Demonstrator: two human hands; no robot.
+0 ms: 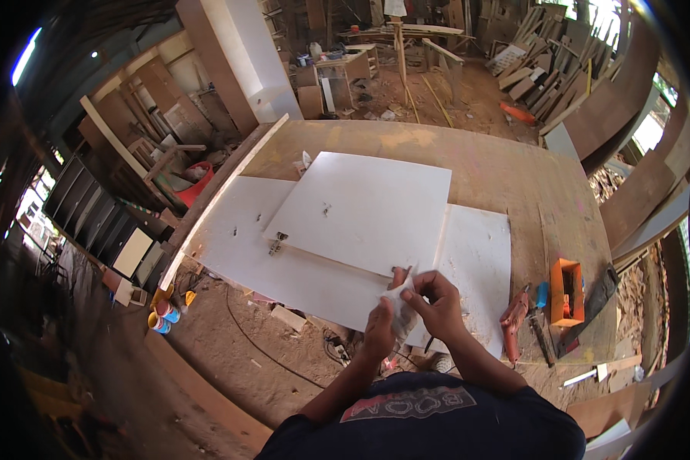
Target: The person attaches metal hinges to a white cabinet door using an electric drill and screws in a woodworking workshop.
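From my remote post, I saw the left hand (379,328) with its fingers closed on a whitish plastic packet (397,292), while the right hand (437,300) pinched the same packet from the other side, thumb and fingers bent inward. The packet was above the near edge of the upper white panel (368,207); I could not tell whether it was open or what it contained.

That panel lay flat, askew over a larger white panel (475,257), both on the wooden table (529,180). Metal hardware (277,243) sat at the upper panel's left corner, though I could not tell whether it was fastened. I judged the panels laid out and the packet handling only partway through, with its contents yet to be set out.

Farther right, a red power tool (515,320) and an orange box (566,295) rested on the table, both out of the hands.
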